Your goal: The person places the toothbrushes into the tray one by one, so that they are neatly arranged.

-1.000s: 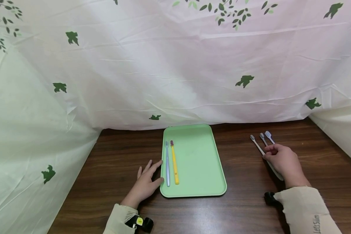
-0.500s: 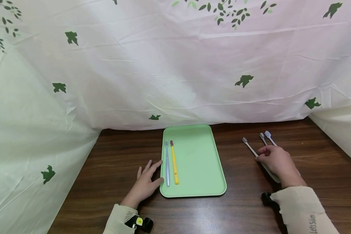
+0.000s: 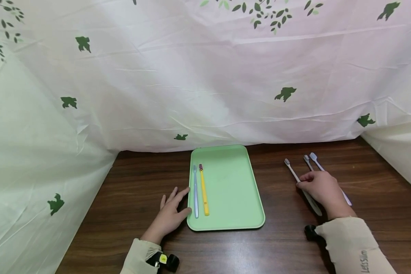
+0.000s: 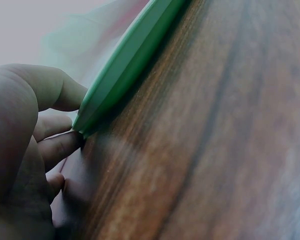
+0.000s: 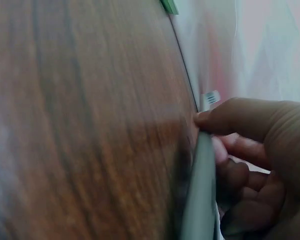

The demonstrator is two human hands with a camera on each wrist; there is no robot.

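On the brown table lies a light green tray (image 3: 233, 186). Along its left side are a bluish toothbrush (image 3: 196, 194) and a yellow toothbrush (image 3: 204, 194) with a dark striped head. My left hand (image 3: 171, 215) touches the tray's left rim with thumb and forefinger, fingers spread; the left wrist view shows fingertips at the green edge (image 4: 122, 70). To the right of the tray, my right hand (image 3: 323, 190) pinches a whitish toothbrush (image 3: 311, 201) between thumb and fingers, head pointing away. In the right wrist view its pale handle (image 5: 200, 185) runs below the thumb.
Past the right hand lie a greyish toothbrush (image 3: 308, 162), mostly hidden by the hand, and a pale lilac toothbrush (image 3: 316, 161). A white curtain (image 3: 205, 95) with green leaf and bird prints hangs behind the table and along both sides.
My right hand has shifted left with the pinched toothbrush, widening the gap to the other two toothbrushes; in the last half second it moved little. The left hand stays at the tray.
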